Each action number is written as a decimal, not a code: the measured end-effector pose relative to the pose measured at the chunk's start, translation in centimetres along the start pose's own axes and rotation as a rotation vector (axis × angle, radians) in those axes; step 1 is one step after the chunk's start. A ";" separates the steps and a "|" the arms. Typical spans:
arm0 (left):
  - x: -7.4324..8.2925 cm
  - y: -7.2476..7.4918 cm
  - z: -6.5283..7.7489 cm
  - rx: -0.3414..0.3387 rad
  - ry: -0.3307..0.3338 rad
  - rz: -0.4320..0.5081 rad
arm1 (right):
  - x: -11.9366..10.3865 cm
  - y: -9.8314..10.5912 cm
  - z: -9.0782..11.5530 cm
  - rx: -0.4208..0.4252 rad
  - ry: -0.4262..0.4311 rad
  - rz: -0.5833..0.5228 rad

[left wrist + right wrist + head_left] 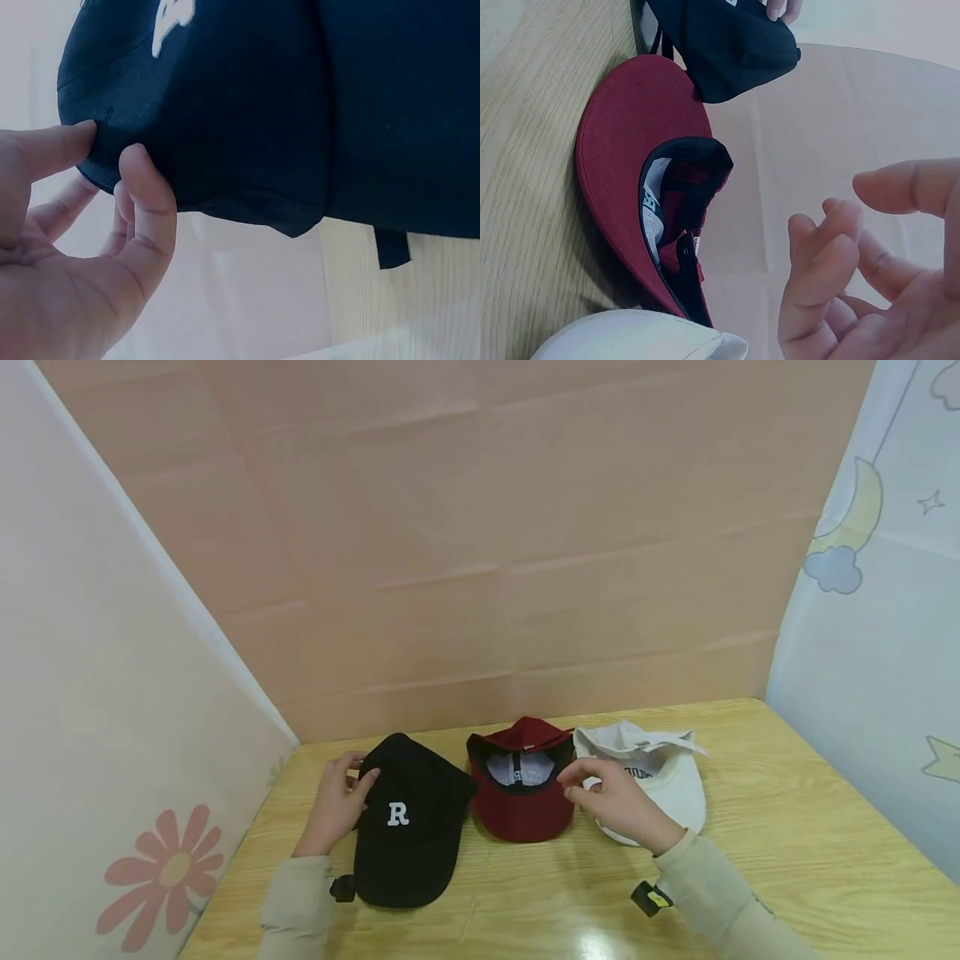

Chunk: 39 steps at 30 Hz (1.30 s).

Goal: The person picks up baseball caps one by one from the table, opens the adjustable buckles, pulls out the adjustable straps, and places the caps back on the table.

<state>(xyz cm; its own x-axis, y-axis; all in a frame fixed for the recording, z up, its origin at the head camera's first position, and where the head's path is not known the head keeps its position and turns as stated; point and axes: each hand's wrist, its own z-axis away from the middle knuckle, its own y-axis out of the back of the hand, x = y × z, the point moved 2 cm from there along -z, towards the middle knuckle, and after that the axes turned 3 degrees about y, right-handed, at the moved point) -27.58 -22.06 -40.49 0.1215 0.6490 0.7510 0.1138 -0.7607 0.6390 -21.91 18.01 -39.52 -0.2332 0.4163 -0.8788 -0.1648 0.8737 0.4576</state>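
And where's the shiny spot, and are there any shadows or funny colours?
Head view: white glare on the table, bottom edge, right of centre; left wrist view: bluish tint, black cap very dark; right wrist view: bluish too, dark shadow beside the red cap.

The head view, widest and farthest back, looks forward and down over the wooden surface (787,793) toward the tan backdrop (487,568). The left wrist view is turned sideways and so close that the black cap (420,852) runs out of frame. The right wrist view, also sideways, looks past the white cap (678,793) to the dark-red cap (525,818). It shares all three caps with the head view; the black cap appears in every view.
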 end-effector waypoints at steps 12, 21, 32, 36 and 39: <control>-1.0 0.2 -1.2 0.058 0.008 0.064 | 0.4 -0.1 -0.3 -0.003 0.003 0.011; -1.2 -1.2 -2.7 0.124 0.035 0.108 | 0.4 -0.1 -0.3 -0.008 0.004 0.014; -0.6 -3.0 -2.4 0.085 0.001 0.038 | 0.5 -0.2 -0.3 -0.027 0.009 0.010; 0.5 -3.4 -2.0 0.074 -0.040 -0.039 | 0.5 -0.2 -0.3 -0.027 0.008 0.015; 1.9 -4.0 -1.5 0.040 -0.059 -0.073 | 0.6 -0.3 -0.4 -0.031 0.009 0.019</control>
<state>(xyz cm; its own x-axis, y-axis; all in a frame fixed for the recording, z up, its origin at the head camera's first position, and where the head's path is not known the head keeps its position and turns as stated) -29.28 -17.84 -41.38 0.1693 0.7032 0.6905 0.1637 -0.7109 0.6839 -22.34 17.90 -40.12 -0.2452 0.4306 -0.8686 -0.1894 0.8574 0.4785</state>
